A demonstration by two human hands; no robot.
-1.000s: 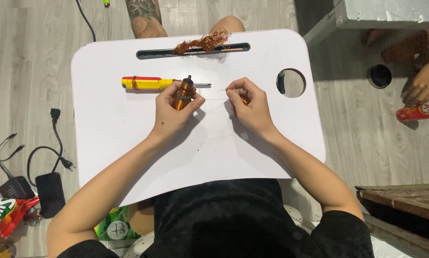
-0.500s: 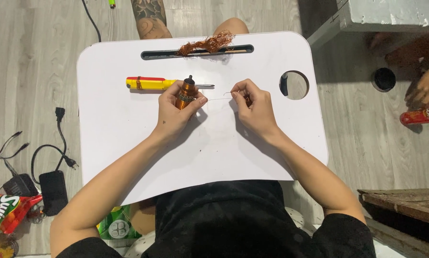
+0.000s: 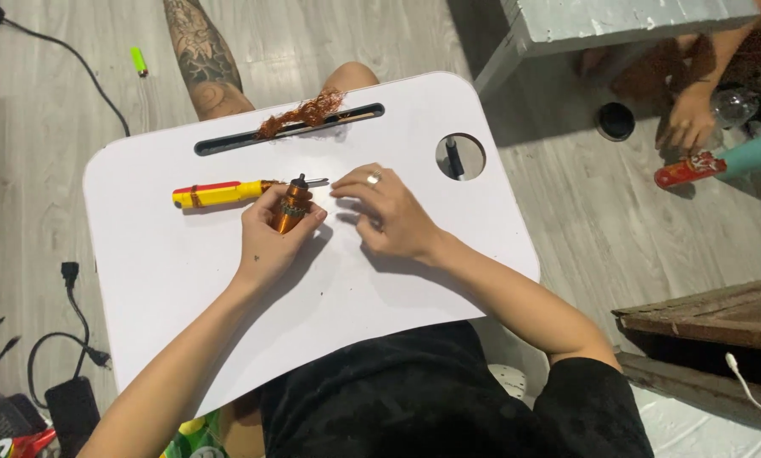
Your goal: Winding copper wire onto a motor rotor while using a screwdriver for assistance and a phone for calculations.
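My left hand [image 3: 272, 240] grips a small copper-coloured motor rotor [image 3: 292, 207] with a dark shaft tip, held just above the white lap tray [image 3: 177, 280]. My right hand [image 3: 385, 214], with a ring on one finger, rests on the tray just to the right of the rotor, fingertips pointing toward it; whether it pinches a thin wire cannot be made out. Behind the rotor a yellow-and-red screwdriver [image 3: 215, 193] lies on the tray. A tangle of copper wire [image 3: 304, 112] sits on the tray's long slot [image 3: 228, 140].
The tray has a round hole [image 3: 460, 157] at its right. A tattooed leg [image 3: 198, 55] lies beyond it. Another person's hand [image 3: 690, 119] works at the upper right near a red object [image 3: 686, 170]. Black cables and adapters [image 3: 58, 373] lie on the floor, left.
The view has shifted, so the tray looks tilted. My right hand's fingers have spread flatter on the tray; my left hand keeps holding the rotor.
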